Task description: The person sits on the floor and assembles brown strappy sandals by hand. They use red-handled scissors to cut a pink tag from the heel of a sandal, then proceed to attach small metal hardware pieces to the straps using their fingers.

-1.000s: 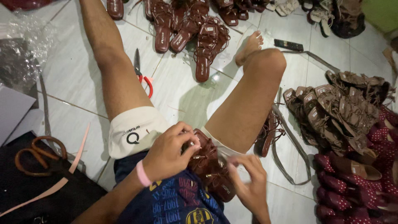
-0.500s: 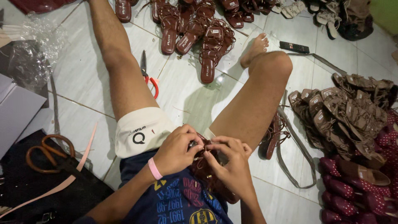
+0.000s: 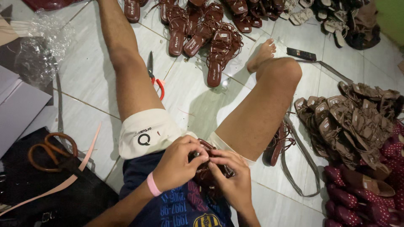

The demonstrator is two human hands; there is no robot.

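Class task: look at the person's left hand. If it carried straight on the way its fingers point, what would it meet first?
The left hand points rightward, its fingers already on the dark brown sandal in the lap. Directly beyond are the right hand fingers, seemingly touching, though depth is unclear.

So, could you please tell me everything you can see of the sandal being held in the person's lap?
The sandal is dark reddish-brown with thin straps, leather-like and slightly glossy. It lies in the lap, between the thighs, over the dark blue shirt. The left hand, a pink band at its wrist, covers its left side; the right hand grips it from the right, and fingers of both hands pinch its upper straps. Most of it is hidden, so the sole and its exact pose cannot be made out.
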